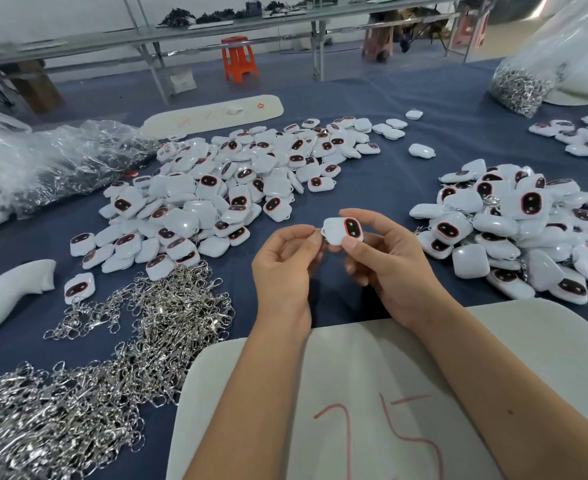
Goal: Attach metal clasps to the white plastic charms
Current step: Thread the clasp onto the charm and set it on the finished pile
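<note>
My right hand [386, 258] holds a white plastic charm [335, 232] with a dark red-rimmed oval face, thumb and forefinger curled round it. My left hand [285, 265] pinches a small metal clasp [319, 232] right at the charm's left edge; the clasp is mostly hidden by my fingertips. A big heap of loose charms [237, 188] lies beyond my hands. A heap of charms with clasps on them [514, 230] lies to the right. A spread of silver metal clasps [112, 358] covers the table at the lower left.
A blue cloth [382, 174] covers the table. A white foam board with red marks [372, 403] lies under my forearms. Clear plastic bags [53, 161] sit at the left, a bag of clasps [521, 84] at the far right. An orange stool [238, 58] stands behind.
</note>
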Motion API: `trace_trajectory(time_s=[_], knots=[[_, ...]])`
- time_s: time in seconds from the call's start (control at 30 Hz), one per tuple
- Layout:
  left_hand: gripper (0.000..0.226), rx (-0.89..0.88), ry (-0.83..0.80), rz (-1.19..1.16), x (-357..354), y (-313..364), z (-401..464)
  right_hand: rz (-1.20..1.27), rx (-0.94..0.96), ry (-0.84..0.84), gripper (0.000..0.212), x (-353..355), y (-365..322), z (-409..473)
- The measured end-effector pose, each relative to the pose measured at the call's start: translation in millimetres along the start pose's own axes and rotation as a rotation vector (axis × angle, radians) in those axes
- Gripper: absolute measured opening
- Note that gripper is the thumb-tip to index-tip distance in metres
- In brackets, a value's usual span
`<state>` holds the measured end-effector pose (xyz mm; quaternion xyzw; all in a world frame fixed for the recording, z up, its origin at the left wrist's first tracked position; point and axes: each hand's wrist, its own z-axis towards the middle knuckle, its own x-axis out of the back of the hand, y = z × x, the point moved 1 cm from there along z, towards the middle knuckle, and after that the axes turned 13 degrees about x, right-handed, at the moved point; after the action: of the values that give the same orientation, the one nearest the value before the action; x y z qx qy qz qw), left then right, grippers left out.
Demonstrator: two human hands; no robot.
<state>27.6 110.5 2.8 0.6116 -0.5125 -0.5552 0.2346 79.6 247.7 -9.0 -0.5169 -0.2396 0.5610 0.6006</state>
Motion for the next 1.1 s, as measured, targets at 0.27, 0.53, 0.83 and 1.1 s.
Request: trace_trajectory(time_s=[0.27, 0.53, 0.83, 1.1], knots=[[0.024, -0.409, 0.235, 0.515, 7, 5, 2, -0.030, 0.008, 0.015, 0.034, 0, 2, 0], [0.016, -0.603, 0.205, 0.764, 3, -1, -2, -0.033, 0.002, 0.110, 0.022, 2, 4, 1], [0.013, -0.291, 0.163, 0.545, -14, -9, 7, -0.270, 0.181, 0.645, 0.027, 9, 1, 6], [0.013, 0.068, -0.208, 0.360, -98, -15, 10, -0.479, 0.417, 0.844, 0.083, 15, -20, 0]])
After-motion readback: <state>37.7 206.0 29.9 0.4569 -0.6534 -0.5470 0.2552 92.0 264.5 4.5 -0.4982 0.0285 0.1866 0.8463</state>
